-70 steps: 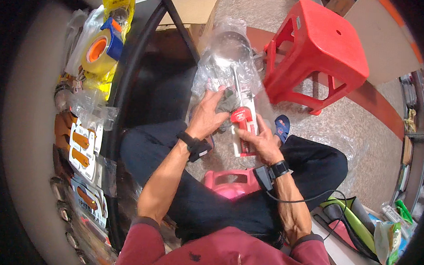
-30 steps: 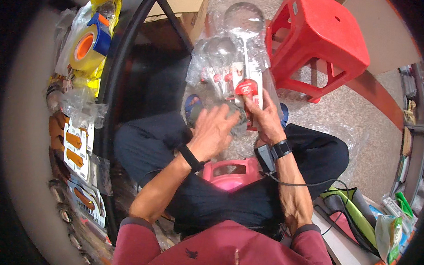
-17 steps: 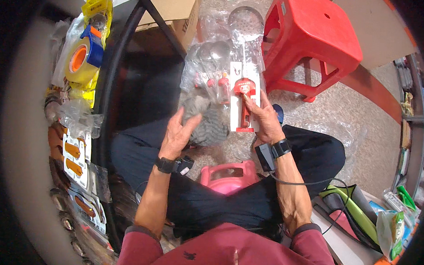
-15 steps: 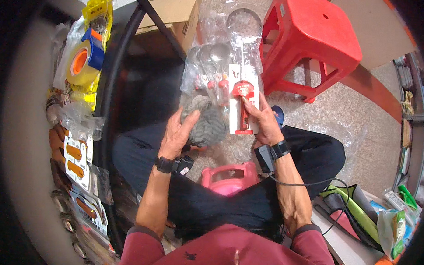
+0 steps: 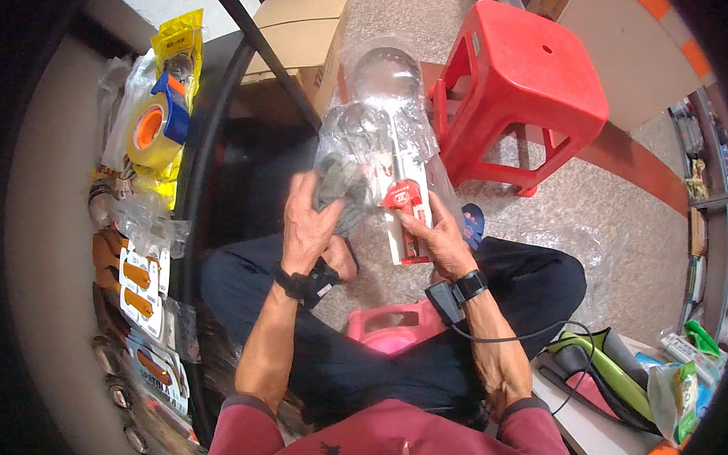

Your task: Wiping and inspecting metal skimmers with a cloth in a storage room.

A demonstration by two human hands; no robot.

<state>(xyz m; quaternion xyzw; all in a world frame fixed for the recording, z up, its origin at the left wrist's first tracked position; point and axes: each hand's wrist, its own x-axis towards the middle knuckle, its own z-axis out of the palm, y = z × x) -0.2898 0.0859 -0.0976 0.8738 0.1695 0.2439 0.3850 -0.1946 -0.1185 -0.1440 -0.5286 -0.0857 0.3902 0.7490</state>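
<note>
My right hand [image 5: 442, 240] is closed on the lower end of a packaged skimmer, its thumb on the red handle and card [image 5: 412, 217]. The round metal head of the skimmer [image 5: 387, 74] points away from me inside clear plastic. A crumpled grey cloth [image 5: 341, 183] is in my left hand [image 5: 306, 225], the thumb and fingers closed round it against the left side of the package. More clear plastic wrapping [image 5: 351, 131] lies beside the skimmer; earlier, ladle-like utensils with red handles showed through it, now mostly hidden by glare.
A red plastic stool [image 5: 529, 81] stands ahead on the right, a cardboard box [image 5: 299, 33] ahead on the left. Between my legs is a pink plastic seat [image 5: 389, 325]. Packaged goods and a tape dispenser [image 5: 155, 128] hang at left; a cable [image 5: 528, 340] runs from my right wrist.
The skimmer package has come nearer to me and tilted, its head swinging left. The left hand with the cloth has moved in against the package's side.
</note>
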